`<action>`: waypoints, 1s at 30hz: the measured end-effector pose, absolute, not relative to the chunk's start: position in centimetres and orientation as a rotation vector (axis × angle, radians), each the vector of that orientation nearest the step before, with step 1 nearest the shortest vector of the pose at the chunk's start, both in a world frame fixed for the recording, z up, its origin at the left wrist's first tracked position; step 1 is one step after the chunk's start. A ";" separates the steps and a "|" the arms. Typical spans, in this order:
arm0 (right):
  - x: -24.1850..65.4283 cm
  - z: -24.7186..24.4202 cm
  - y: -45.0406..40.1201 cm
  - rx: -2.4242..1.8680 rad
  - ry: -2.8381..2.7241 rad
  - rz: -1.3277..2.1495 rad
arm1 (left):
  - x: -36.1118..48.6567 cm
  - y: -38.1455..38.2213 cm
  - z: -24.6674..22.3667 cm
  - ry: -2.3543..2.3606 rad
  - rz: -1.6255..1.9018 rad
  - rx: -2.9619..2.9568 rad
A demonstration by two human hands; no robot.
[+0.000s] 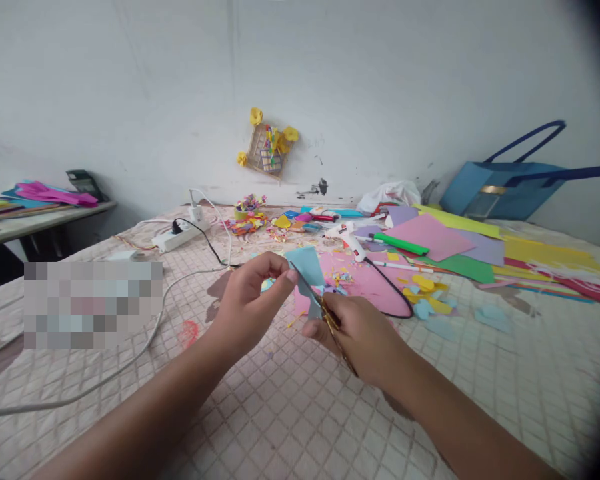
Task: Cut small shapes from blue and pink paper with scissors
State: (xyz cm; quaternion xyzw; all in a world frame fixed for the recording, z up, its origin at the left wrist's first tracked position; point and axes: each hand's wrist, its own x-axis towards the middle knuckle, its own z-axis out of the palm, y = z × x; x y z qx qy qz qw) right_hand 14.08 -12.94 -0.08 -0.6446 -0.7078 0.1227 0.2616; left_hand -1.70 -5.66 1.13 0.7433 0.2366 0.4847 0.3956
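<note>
My left hand [253, 297] pinches the left edge of a light blue sheet of paper [306, 265] between thumb and fingers. Gold-handled scissors [331, 317] are gripped in my right hand [363, 333], their blades lying across the blue paper, with part of it below them. Both hands are held over the quilted tablecloth [290, 427]. Just beyond them lies a pink sheet [365, 283] scattered with small paper bits. Yellow cut pieces [427, 290] and light blue scraps [493, 317] are to the right of my right hand.
A white glue gun [349, 239] with a black cord lies behind my hands, near a green marker [400, 244]. Coloured sheets [435, 235] and a blue bag [505, 190] are at right. At left, a power strip [180, 235] trails cables.
</note>
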 end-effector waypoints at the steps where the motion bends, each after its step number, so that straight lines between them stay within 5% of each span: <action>1: 14.1 -0.2 -12.9 -1.734 -1.910 0.341 | -1.6 -5.7 1.1 0.602 1.223 1.875; 30: 14.4 -0.3 -12.9 -1.698 -1.921 0.267 | -1.0 -5.9 1.1 0.694 1.173 1.847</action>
